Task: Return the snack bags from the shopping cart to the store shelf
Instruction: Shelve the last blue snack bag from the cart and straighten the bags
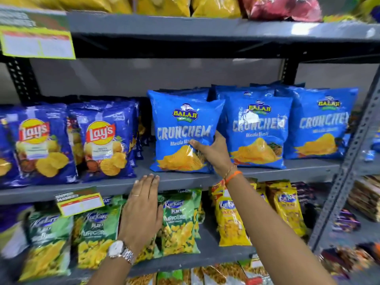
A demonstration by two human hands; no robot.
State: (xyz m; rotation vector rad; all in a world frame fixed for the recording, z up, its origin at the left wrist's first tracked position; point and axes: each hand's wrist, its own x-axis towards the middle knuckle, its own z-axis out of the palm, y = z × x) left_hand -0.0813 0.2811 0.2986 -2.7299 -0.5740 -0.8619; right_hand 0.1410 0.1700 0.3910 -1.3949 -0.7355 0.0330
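Note:
A light blue Crunchem chips bag stands upright on the grey middle shelf. My right hand grips its lower right side, thumb across the front. Two more Crunchem bags stand to its right. My left hand lies flat with fingers together, its fingertips on the shelf's front edge just below and left of the held bag. The left hand holds nothing. The shopping cart is out of view.
Dark blue Lay's bags fill the shelf's left part. Below stand green Kurkure bags and yellow Kurkure bags. A grey upright post bounds the right side. Yellow bags sit on the top shelf.

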